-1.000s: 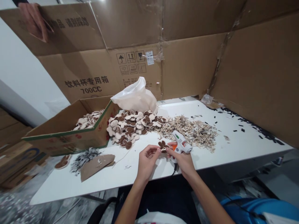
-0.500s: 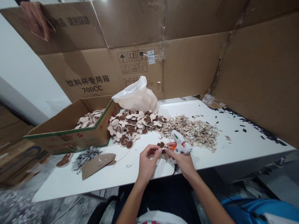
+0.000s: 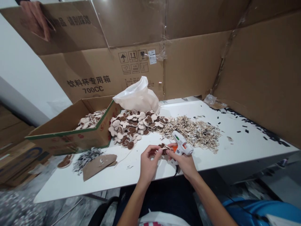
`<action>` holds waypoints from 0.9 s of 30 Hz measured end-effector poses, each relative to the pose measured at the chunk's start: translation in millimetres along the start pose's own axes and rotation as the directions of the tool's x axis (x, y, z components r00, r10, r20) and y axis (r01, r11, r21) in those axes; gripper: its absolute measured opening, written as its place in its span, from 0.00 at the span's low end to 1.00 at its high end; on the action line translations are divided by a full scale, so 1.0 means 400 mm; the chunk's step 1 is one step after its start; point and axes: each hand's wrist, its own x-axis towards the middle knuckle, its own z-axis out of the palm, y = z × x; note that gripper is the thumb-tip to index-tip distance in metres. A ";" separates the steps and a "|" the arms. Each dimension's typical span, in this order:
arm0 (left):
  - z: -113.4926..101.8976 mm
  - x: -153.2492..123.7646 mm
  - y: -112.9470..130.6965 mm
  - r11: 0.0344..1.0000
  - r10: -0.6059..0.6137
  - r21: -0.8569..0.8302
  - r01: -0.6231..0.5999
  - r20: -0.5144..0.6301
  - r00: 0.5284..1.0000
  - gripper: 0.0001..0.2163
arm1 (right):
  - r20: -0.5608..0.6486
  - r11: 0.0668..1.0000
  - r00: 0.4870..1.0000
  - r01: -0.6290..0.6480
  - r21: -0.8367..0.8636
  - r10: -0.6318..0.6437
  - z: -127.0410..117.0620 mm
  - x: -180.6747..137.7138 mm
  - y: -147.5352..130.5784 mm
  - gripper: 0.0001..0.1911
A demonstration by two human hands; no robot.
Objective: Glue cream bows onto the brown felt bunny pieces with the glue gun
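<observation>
Near the table's front edge, my left hand [image 3: 148, 163] pinches a small brown fuzzy patch [image 3: 162, 145] between thumb and fingers. A cream cord bow [image 3: 166, 147] lies across the patch. My right hand [image 3: 184, 161] is closed around a white and orange glue gun [image 3: 181, 142], and its thumb and fingertips also meet the patch from the right. The fingers partly cover the patch. Just behind the gun spreads a heap of cream cord pieces [image 3: 195, 130]. Farther left lies a pile of brown and cream rabbit-shaped patches [image 3: 131, 125].
At the left stands an open cardboard box [image 3: 68, 142] with more patches inside. A white plastic bag [image 3: 138, 95] sits behind the pile. Cardboard scrap [image 3: 98, 166] and dark shreds [image 3: 86, 160] lie front left. Cardboard walls [image 3: 192, 62] close off the back; another person's hand [image 3: 36, 20] hangs there.
My fingers shift slightly on the patch and the cord bow, and the right thumb presses closer to it. The glue gun stays nearly in place.
</observation>
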 end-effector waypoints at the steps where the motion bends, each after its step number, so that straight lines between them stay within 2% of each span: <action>1: 0.000 0.000 0.000 1.000 -0.001 -0.002 0.001 0.003 1.000 0.11 | 0.003 1.000 1.000 0.000 -0.002 0.000 0.000 0.000 0.000 0.17; 12: 0.004 0.001 -0.001 0.999 -0.019 -0.028 0.019 -0.001 1.000 0.12 | 0.026 1.000 1.000 0.005 0.031 -0.006 0.001 -0.004 -0.002 0.19; 16: 0.001 -0.003 0.002 1.000 0.008 -0.026 -0.008 0.003 1.000 0.11 | 0.018 1.000 1.000 0.005 0.022 -0.006 0.004 -0.006 -0.008 0.17; 19: -0.002 -0.007 0.005 0.998 0.040 -0.053 -0.042 -0.021 0.999 0.11 | 0.012 0.999 1.000 -0.001 0.033 0.000 0.003 -0.007 -0.009 0.18; 22: -0.003 -0.008 0.008 0.996 0.009 -0.089 -0.013 -0.046 0.999 0.12 | 0.024 0.999 1.000 0.003 0.037 -0.004 0.002 -0.007 -0.006 0.19; 27: 0.000 -0.006 0.017 0.996 -0.030 -0.085 0.036 0.073 0.997 0.13 | 0.057 0.998 0.998 -0.017 0.055 0.014 0.003 -0.009 0.002 0.23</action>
